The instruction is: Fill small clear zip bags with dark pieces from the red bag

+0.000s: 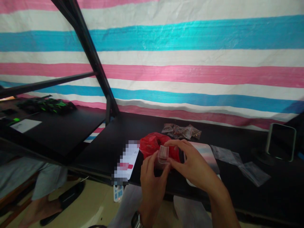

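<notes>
Striped pink, white and blue tarp (152, 57) behind black desk (99, 139). Head view: left hand (152, 186), fingers curled, pinches small clear plastic pouch (163, 154) from below; right hand (192, 164) curved over it, thumb against its side. Red plastic bag (152, 144) just behind. Foil packets (181, 131) farther back; clear bags (239, 164) right.
</notes>
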The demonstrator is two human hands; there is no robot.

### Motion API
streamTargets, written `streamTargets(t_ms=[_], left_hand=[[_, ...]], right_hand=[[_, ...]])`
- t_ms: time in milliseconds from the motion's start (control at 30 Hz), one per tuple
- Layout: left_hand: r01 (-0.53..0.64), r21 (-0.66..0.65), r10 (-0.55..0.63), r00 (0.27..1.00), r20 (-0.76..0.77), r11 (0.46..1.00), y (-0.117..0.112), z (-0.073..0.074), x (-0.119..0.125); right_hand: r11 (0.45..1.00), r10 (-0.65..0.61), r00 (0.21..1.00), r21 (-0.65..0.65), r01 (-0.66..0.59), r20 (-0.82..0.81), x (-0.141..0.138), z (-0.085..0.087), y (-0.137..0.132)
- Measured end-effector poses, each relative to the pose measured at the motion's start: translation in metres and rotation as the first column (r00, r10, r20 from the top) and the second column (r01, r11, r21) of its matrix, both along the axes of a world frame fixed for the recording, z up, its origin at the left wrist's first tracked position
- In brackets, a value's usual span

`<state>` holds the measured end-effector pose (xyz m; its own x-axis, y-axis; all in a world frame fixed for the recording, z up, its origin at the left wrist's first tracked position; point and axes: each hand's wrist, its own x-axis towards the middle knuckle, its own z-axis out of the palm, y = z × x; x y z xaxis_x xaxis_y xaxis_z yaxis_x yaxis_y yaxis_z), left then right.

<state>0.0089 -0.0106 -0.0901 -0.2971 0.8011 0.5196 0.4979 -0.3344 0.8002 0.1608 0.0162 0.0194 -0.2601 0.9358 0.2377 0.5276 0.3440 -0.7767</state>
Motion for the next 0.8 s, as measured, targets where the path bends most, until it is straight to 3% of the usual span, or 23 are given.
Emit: streamTargets(t_ms=[200, 333, 400, 500, 567, 667, 800], left_hand=[[-0.033, -0.048, 0.038, 0.995, 0.096, 0.998, -0.011, 0.004, 0.0], [-0.033, -0.148, 0.048, 0.994, 0.1, 0.988, -0.031, -0.002, 0.016], [-0.008, -0.125, 0.016, 0.998, 0.062, 0.992, -0.04, -0.01, 0.022], [-0.022, -0.036, 0.021, 0.999, -0.029, 0.999, -0.042, -0.022, 0.022], [0.106, 0.011, -0.104, 0.988, -0.115, 0.994, -0.035, -0.025, 0.015], [0.174, -0.18, -0.188, 0.98, -0.065, 0.968, -0.022, -0.021, 0.006], [0.167, -0.422, -0.114, 0.982, 0.147, 0.891, -0.016, -0.009, 0.002]], right_hand=[[0.99, -0.135, 0.991, 0.045, 0.136, -0.015, 0.003, -0.014, 0.015], [0.999, -0.033, 0.987, -0.018, 0.036, 0.158, -0.003, -0.037, 0.029], [0.999, -0.01, 0.974, -0.037, 0.018, 0.226, -0.007, -0.045, 0.032], [0.997, -0.073, 0.95, 0.011, 0.073, 0.304, -0.01, -0.049, 0.034], [0.995, -0.098, 0.939, 0.041, 0.09, 0.329, -0.009, -0.049, 0.034], [0.992, -0.124, 0.932, 0.037, 0.119, 0.341, -0.004, -0.048, 0.035], [0.968, -0.25, 0.886, 0.065, 0.244, 0.391, 0.003, -0.049, 0.038]])
